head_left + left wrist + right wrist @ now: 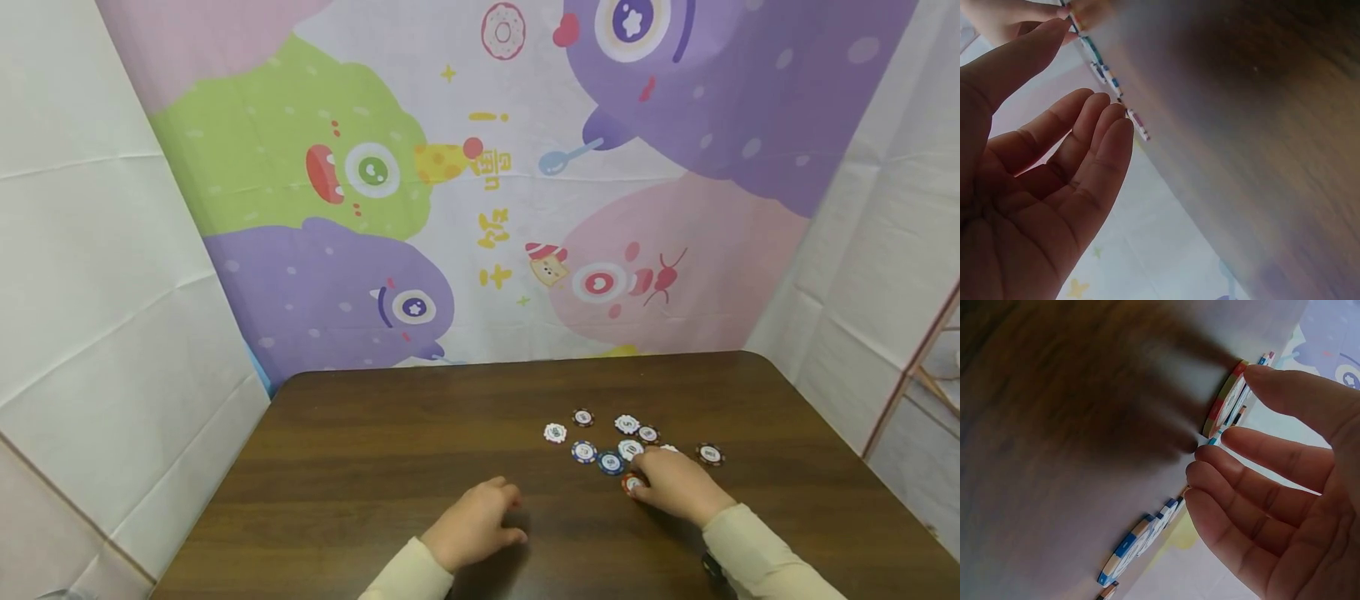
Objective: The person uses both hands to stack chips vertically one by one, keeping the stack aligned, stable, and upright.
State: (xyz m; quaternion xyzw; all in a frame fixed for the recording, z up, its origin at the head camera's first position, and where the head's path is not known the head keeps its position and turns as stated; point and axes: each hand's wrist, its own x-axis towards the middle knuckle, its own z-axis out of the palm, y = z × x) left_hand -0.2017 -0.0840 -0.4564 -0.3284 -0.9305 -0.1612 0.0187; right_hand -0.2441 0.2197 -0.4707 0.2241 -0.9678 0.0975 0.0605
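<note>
1. Poker chips [584, 452]: loose spread on the right half of the brown table [337, 467], several touching or nearly so; a white chip [555, 432] marks the left end, a dark chip [709, 454] the right.
2. Left hand [474, 523]: near side, left of the chips, holding nothing; fingers loosely curved, thumb well apart from them.
3. Right hand [678, 483]: over the near right part of the spread. Thumb and index finger parted across the red chip [1230, 403], other fingers loosely bent. Unclear whether it pinches or only touches.
4. Red chip: nearest of the lot, by the right thumb and index finger. Probably light, stiff, not fragile; smooth face likely slides easily on the tabletop.
5. Rim [1215, 415]: best hold, judging by shape, thumb at the near edge, index at the far. Thin, so fingertips may slip; close neighbours on the far side could get nudged.
</note>
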